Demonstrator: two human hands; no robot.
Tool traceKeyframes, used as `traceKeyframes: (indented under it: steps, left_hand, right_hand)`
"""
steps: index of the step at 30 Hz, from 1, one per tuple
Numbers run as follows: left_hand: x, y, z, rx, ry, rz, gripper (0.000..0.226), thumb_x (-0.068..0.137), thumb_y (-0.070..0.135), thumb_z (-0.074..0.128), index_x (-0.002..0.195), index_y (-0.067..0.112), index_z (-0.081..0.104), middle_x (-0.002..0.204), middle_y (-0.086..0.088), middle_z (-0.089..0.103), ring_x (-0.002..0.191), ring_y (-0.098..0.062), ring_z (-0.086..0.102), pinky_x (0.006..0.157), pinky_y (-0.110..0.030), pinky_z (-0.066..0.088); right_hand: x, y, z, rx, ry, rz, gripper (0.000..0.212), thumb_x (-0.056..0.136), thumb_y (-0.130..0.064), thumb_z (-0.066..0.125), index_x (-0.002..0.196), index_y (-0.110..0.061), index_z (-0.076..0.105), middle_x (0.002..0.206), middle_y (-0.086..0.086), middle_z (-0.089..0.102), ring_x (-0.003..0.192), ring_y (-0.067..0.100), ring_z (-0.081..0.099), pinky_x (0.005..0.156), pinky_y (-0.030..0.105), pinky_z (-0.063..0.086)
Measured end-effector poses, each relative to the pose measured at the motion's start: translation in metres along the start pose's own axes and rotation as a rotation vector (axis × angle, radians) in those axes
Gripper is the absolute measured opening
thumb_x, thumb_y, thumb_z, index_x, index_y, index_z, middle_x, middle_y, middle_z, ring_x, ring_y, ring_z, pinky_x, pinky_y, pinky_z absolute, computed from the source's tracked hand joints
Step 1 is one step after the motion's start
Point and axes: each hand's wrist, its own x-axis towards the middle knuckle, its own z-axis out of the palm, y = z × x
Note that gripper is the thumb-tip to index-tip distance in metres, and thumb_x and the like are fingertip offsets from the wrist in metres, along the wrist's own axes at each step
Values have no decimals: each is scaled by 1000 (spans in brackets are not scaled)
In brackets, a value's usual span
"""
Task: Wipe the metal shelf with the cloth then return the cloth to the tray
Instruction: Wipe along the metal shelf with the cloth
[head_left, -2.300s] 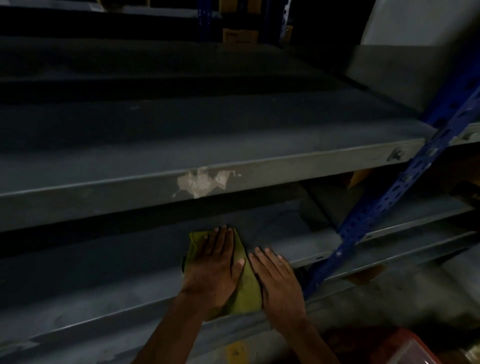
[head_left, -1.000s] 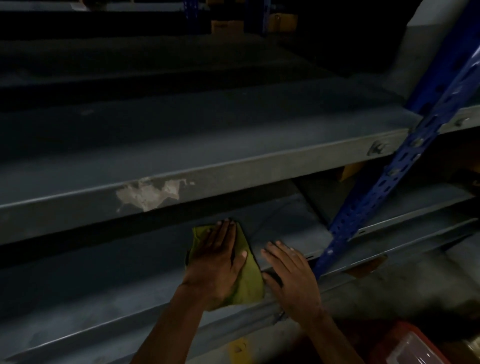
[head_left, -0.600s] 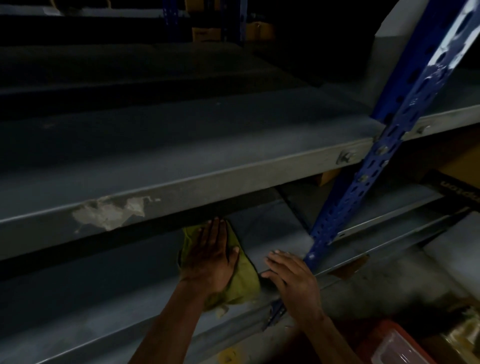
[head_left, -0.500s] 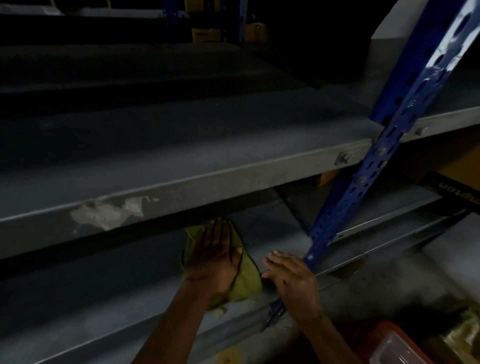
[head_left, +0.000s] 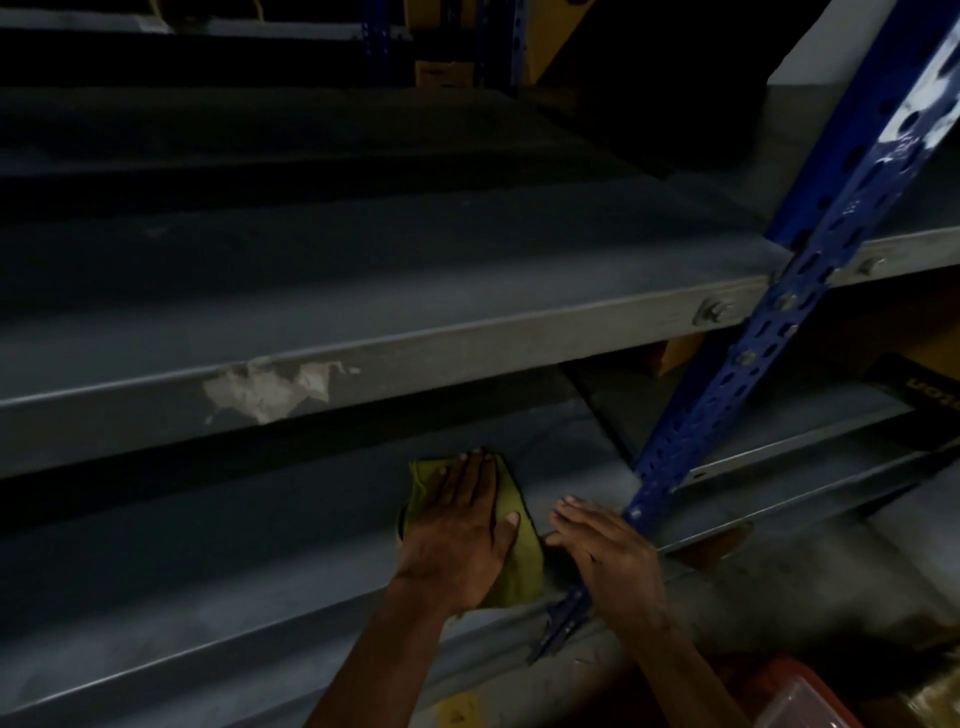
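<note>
A folded yellow-green cloth (head_left: 517, 558) lies flat on the lower grey metal shelf (head_left: 234, 561), near its front edge. My left hand (head_left: 460, 525) presses palm-down on the cloth, fingers straight and pointing into the shelf, covering most of it. My right hand (head_left: 605, 553) rests flat on the shelf just right of the cloth, fingers spread, beside the foot of the blue upright. A red tray (head_left: 795, 693) holding a clear plastic container shows at the bottom right edge, mostly cut off.
A blue perforated upright (head_left: 769, 332) slants down the right side and meets the shelf edge by my right hand. The upper grey shelf (head_left: 363, 312) overhangs the cloth; its front lip carries a torn paper patch (head_left: 270, 389). Cardboard boxes (head_left: 675, 351) sit behind, right.
My view has shifted, so the shelf and upright sit differently in frame. My right hand slid off the cloth's edge to the right, toward the blue upright. The left hand stays pressed on the cloth.
</note>
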Motion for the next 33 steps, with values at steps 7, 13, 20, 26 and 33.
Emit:
traceKeyframes:
  steps: [7,13,20,26,33]
  left_hand:
    - [15,-15,4,21,-34,-84,84,82,59,-5,153,15,2,161,-2,3,148,-17,0,112,-27,-14]
    - [36,-13,9,55,-46,-116,80,88,55,10,150,7,24,157,-9,25,145,-24,21,112,-31,-3]
    - [64,5,17,26,-24,-101,77,89,52,13,149,6,28,155,-12,29,144,-24,25,117,-31,3]
    - [71,14,26,71,-31,-90,67,91,46,27,139,2,46,143,-16,48,133,-30,44,115,-38,20]
    - [61,29,22,23,-51,-64,67,96,45,24,150,6,22,157,-6,16,145,-22,20,115,-35,2]
  right_hand:
    - [-14,25,-6,-20,-3,64,20,88,-18,57,95,-17,76,114,-1,70,112,9,61,101,27,45]
    - [-16,28,-4,10,42,88,19,89,-17,58,95,-18,76,114,-2,69,112,8,61,100,28,47]
    - [-18,31,3,78,75,127,17,90,-16,59,92,-21,75,110,-6,70,110,8,62,101,25,44]
    - [-11,30,0,53,108,117,22,92,-15,54,96,-17,76,106,-4,72,104,7,63,97,24,47]
    - [-10,29,-1,53,135,124,37,101,-25,43,91,-14,77,105,-1,72,101,9,65,97,23,47]
